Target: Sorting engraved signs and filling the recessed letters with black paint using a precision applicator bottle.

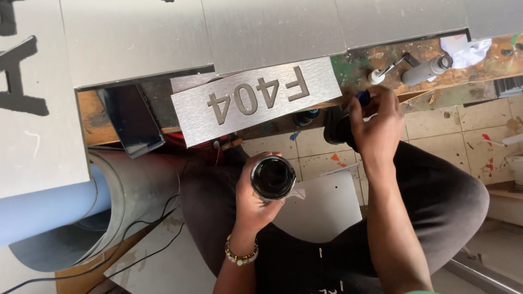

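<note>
While the left hand (256, 198) wraps a small open jar of black paint (273, 177) over the lap, just below the brushed metal plate (256, 99) overhanging the bench edge (436, 81), the right hand (376, 122) pinches a blue-tipped tool (363, 97) beside that edge, open tiled floor (463, 125) beyond.

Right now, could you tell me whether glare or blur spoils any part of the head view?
Head view: even daylight, sharp centre; the brushed silver metal plate shows soft sheen, no harsh glare; the open round black jar in the left hand reflects faintly; edges bow slightly.
</note>
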